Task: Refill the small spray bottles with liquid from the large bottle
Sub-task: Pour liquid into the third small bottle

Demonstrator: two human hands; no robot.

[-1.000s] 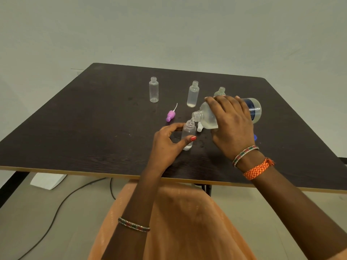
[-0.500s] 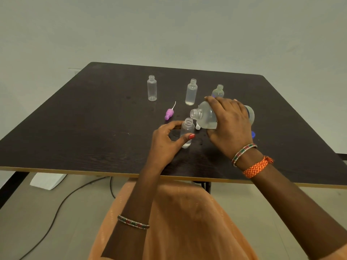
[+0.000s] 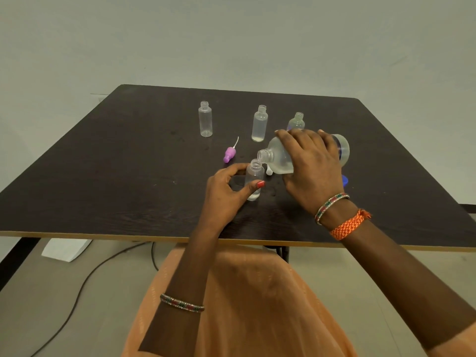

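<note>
Both forearms bare, no sleeves below the elbow; orange sleeve edge (image 3: 461, 342) just showing at 4 o'clock; left hand (image 3: 226, 191) with a red-painted thumbnail (image 3: 260, 184); beaded bangle (image 3: 181, 303) in red, green and silver on the left forearm; right hand (image 3: 313, 166) wrist carries a matching beaded bangle (image 3: 331, 206) and, beside it, a braided orange-and-white thread band (image 3: 347, 226), knot end frayed; pale orange garment (image 3: 247, 302) with fine dotted weave over the lap at 6 o'clock.
</note>
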